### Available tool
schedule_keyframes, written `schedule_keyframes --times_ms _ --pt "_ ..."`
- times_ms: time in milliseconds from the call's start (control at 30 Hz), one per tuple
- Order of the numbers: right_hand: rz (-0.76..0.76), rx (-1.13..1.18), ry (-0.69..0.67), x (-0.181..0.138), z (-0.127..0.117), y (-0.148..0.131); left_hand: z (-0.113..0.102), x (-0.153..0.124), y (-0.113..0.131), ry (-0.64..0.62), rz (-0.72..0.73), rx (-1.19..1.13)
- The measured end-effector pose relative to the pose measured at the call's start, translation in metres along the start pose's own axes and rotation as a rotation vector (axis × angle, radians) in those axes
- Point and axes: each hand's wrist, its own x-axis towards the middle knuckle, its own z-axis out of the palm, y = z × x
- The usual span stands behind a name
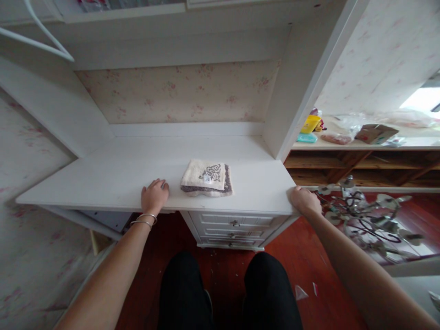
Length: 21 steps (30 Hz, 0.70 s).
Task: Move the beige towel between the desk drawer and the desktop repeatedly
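A white desk point(137, 156) with a shelf hutch stands in front of me. My left hand point(154, 196) lies on the desktop near the front edge, with its fingers resting on the surface and nothing visible under them. Two thin bangles point(144, 221) circle that wrist. At the desk's right front corner, my right hand point(305, 200) is wrapped over the edge; part of its fingers is hidden. Between the hands, apart from both, sits a folded cream and brown towel point(208, 178) with a small white label.
A drawer unit point(235, 229) stands under the desk's right half. To the right, a metal chandelier point(371, 220) lies before low wooden shelves point(343, 162), topped by a yellow container point(311, 123) and plastic bags. A white cable point(41, 43) hangs at upper left. Scraps lie on the red floor point(223, 275).
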Motion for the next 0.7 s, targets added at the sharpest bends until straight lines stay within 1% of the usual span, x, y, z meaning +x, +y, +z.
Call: schedule_keyframes --times_ms 167,467,700 --pt "0.000 -0.007 -0.021 0.0002 -0.0006 0.0001 0.0015 0.0005 -0.0009 0.008 -0.005 -0.004" --pt "0.020 -0.018 -0.018 0.0002 -0.0014 -0.0006 0.0042 0.0015 -0.0031 0.029 0.005 -0.012" --pt "0.040 -0.010 -0.006 0.0060 0.0021 0.0026 0.0058 0.0020 -0.0042 0.045 0.013 0.002"
